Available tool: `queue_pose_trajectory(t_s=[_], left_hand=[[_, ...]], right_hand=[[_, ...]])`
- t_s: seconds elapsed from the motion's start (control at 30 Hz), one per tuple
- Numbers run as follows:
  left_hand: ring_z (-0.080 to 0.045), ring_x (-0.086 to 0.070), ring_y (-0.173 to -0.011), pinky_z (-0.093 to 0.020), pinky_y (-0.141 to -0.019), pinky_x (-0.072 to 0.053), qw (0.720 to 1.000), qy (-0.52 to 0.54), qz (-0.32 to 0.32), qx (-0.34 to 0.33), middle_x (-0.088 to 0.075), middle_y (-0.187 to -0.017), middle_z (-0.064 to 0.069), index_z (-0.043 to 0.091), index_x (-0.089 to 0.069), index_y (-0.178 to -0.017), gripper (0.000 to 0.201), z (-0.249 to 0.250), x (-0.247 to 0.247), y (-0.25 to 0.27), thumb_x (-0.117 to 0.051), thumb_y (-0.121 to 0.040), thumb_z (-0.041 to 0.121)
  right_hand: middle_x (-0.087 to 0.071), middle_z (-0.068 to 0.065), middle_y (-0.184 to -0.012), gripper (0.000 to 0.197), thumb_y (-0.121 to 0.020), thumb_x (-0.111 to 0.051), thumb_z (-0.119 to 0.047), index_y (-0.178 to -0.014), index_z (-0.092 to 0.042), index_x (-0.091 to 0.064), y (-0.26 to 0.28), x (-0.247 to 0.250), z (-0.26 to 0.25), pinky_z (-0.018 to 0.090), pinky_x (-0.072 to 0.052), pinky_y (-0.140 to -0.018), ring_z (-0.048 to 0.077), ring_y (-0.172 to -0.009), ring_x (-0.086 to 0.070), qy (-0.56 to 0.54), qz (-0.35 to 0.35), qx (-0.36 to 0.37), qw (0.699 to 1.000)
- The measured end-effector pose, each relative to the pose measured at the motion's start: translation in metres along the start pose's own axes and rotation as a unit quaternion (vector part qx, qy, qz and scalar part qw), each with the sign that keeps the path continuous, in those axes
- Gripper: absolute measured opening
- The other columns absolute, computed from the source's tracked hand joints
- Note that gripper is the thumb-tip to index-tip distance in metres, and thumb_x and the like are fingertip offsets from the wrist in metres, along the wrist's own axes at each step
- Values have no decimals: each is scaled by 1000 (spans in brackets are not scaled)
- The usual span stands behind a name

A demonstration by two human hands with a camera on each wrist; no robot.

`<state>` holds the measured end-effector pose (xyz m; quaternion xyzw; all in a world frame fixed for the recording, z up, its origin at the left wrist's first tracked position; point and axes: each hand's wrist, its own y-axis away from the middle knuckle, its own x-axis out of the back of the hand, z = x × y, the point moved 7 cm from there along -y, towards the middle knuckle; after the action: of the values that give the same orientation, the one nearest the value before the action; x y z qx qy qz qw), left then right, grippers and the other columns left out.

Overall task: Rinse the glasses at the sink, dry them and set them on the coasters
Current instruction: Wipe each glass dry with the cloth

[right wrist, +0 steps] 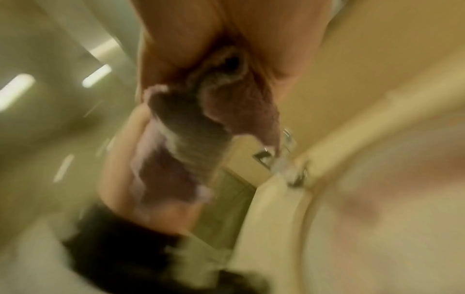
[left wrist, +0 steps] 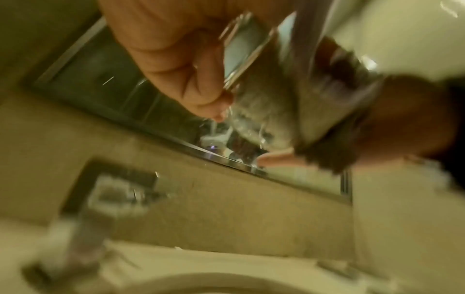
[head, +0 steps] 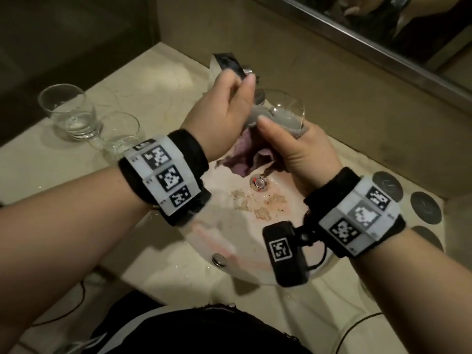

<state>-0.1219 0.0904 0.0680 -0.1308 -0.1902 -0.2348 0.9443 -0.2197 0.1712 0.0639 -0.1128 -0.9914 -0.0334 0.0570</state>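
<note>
Beige stone counter (head: pixel 163 80) rings my sink (head: pixel 255 241). Over the basin my right hand (head: pixel 304 152) clamps a glass (head: pixel 288 111) while my left hand (head: pixel 219 111) wads a purple cloth (head: pixel 245 159) into it. Two glasses (head: pixel 69 111) stand at ten o'clock; dark coasters (head: pixel 425 206) lie at three.

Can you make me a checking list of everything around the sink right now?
Surface: pale stone counter; white sink with brownish stains near the drain.
Job's things: wine glass held over the sink with a purple cloth; two glasses on the counter at left; dark coasters at right.
Clutter: nothing seen.
Hands: left hand and right hand both grip the glass and cloth.
Cables: thin black wires near the counter's front edge.
Surroundings: faucet, mirror.
</note>
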Motion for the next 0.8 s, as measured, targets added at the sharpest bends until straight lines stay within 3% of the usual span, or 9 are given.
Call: queue_pose_trajectory(t_s=[0.1,0.2,0.27,0.33,0.4,0.5,0.67,0.73,0.8], left_hand=[[-3,-44,-61,-13,-56,-35,993,-48,-3,-105,-46,-76,2,17,-39,-97,23,13,3,2,-27,-98,37],[-8,-57,-88,-13,-76,-46,993,88,-82,8,-58,-101,-4,13,-45,-112,46,-11,-6,-8,-20,-99,50],[-21,-63,-103,-35,-81,-54,937,258,-183,146,-64,-118,-12,16,-48,-130,78,-24,-21,-6,-8,-90,69],[-20,-64,-79,-25,-56,-52,885,319,-257,223,-65,-110,-21,10,-50,-131,91,-25,-32,3,-2,-87,73],[-14,-50,-50,-16,-37,-35,877,325,-267,233,-57,-85,-23,-2,-49,-123,90,-21,-36,6,-9,-90,71],[-12,-37,-36,-11,-32,-22,885,339,-229,225,-48,-62,-11,7,-48,-112,64,-22,-36,1,-18,-95,61],[-12,-35,-38,-13,-34,-20,888,331,-225,227,-47,-59,-9,6,-50,-103,63,-19,-38,1,-15,-96,59],[-16,-41,-44,-16,-37,-29,916,281,-191,215,-50,-62,-8,5,-52,-98,64,-18,-36,2,-16,-97,58],[-20,-54,-66,-24,-55,-45,978,140,-97,121,-58,-78,-8,8,-54,-101,54,-12,-24,-1,-18,-100,49]], right_hand=[[-70,7,-74,20,-81,-68,-29,-93,-12,-70,2,0,-1,41,-50,-61,23,-58,-65,-44,15,-44,998],[-71,-6,-74,11,-82,-68,-37,-78,-27,-67,0,8,-20,51,-46,-76,15,-66,-67,124,20,40,991],[-66,-22,-74,8,-81,-63,-48,-82,-40,-62,0,6,-34,51,-13,-111,-2,-79,-64,343,6,173,923],[-69,-14,-76,25,-84,-54,-51,-91,-32,-69,6,0,-43,38,10,-113,7,-83,-68,501,-7,277,820],[-72,-3,-73,36,-85,-53,-50,-96,-22,-72,9,-2,-48,32,14,-113,17,-81,-71,531,-29,328,781],[-71,1,-67,38,-84,-55,-48,-96,-17,-73,11,0,-51,26,15,-112,19,-74,-72,521,-11,353,777],[-72,-3,-71,33,-82,-59,-46,-100,-21,-70,15,2,-53,22,13,-113,13,-75,-71,470,13,353,809],[-70,-15,-76,27,-80,-61,-47,-100,-30,-67,10,6,-45,24,12,-113,3,-82,-67,438,31,306,845],[-66,-22,-73,14,-78,-68,-46,-87,-36,-67,4,11,-28,45,-7,-117,0,-80,-65,304,34,182,935]])
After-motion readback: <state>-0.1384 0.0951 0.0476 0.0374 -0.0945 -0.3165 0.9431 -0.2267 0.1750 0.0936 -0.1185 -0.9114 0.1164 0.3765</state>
